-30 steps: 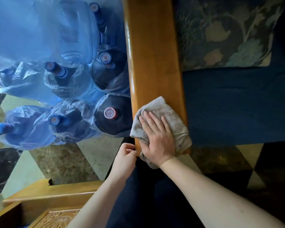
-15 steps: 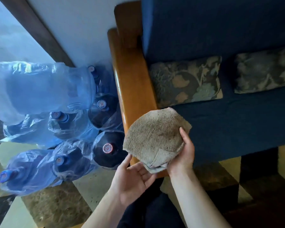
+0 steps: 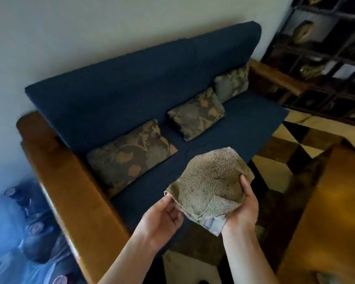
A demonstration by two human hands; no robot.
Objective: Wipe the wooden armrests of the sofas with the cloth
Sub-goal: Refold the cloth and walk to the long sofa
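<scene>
A folded grey-brown cloth [image 3: 211, 181] hangs in the air in front of the dark blue sofa [image 3: 143, 83]. My right hand [image 3: 242, 206] grips its right side, thumb on top. My left hand [image 3: 162, 218] pinches the cloth's left corner. The near wooden armrest [image 3: 74, 191] runs along the sofa's left end, left of both hands and apart from them. A second wooden armrest [image 3: 275, 78] shows at the sofa's far right end.
Three patterned cushions [image 3: 129, 154] lean on the sofa back. Blue water bottles in plastic wrap [image 3: 12, 232] crowd the floor left of the near armrest. A wooden table edge [image 3: 332, 212] is at right, a dark shelf unit [image 3: 326, 48] beyond. The floor is chequered.
The cloth came off the near armrest, where my right hand pressed it. Both hands now hold it in the air, and the view has swung right across the sofa.
</scene>
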